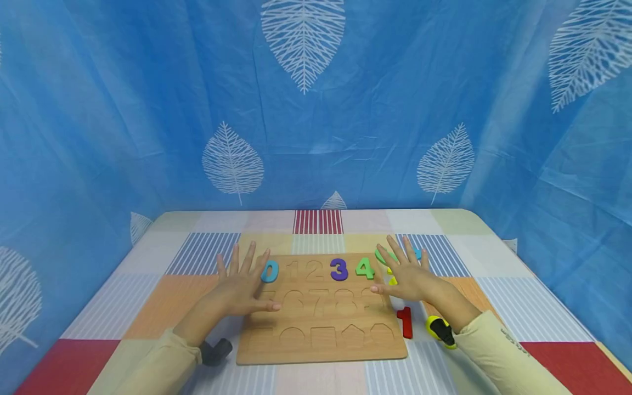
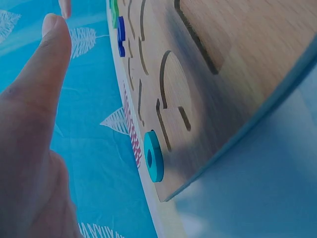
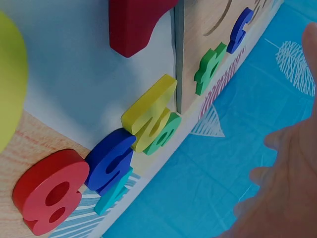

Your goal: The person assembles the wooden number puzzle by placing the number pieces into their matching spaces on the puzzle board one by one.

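Note:
A wooden number puzzle board (image 1: 323, 355) lies flat on the table, with recesses for digits and shapes. In its top row sit a light blue 0 (image 1: 265, 272), a purple 3 (image 1: 339, 270) and a green 4 (image 1: 365, 269). Over the board's left side my left hand (image 1: 242, 291) is spread, fingers straight, holding nothing. My right hand (image 1: 408, 278) is spread likewise over the right edge and partly hides loose pieces there. The right wrist view shows those pieces: a red 8 (image 3: 47, 191), a yellow 2 (image 3: 151, 111), a blue digit (image 3: 106, 158) and a green digit (image 3: 166, 133).
A red 1 (image 1: 405, 322) lies just right of the board, with a yellow-and-black object (image 1: 441, 331) beside it near the right sleeve. Left of the board is a dark grey object (image 1: 217, 351), partly covered by the left sleeve. A blue curtain (image 1: 316, 142) hangs behind the table.

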{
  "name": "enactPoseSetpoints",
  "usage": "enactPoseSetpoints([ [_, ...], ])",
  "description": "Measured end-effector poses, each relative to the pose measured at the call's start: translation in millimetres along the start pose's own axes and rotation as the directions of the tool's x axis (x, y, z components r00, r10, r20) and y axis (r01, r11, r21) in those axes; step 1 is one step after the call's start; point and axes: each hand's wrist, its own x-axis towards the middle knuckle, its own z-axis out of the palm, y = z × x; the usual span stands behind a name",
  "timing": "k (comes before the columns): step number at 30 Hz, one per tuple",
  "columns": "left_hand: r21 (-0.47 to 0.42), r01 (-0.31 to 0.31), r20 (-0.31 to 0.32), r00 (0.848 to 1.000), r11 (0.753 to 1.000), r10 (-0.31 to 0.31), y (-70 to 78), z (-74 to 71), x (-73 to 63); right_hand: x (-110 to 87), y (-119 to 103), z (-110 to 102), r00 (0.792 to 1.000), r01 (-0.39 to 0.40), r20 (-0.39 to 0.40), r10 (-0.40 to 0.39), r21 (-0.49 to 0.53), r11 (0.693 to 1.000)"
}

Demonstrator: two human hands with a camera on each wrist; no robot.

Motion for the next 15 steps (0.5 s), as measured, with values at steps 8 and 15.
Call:
enactPoseSetpoints([
  [8,-0.067,0.024,0.071,0.997,0.997,-0.020,-4.7,4.2,-3.1,-10.8,5,-1,0.999,0.016,0.029,-0.017,0.051,0.999],
  [15,-0.171,0.095,0.187,0.980,0.981,-0.062,-15.6,12.4,-10.7,-27.3,8,0,0.995,0.048,0.081,-0.052,0.043,0.998],
])
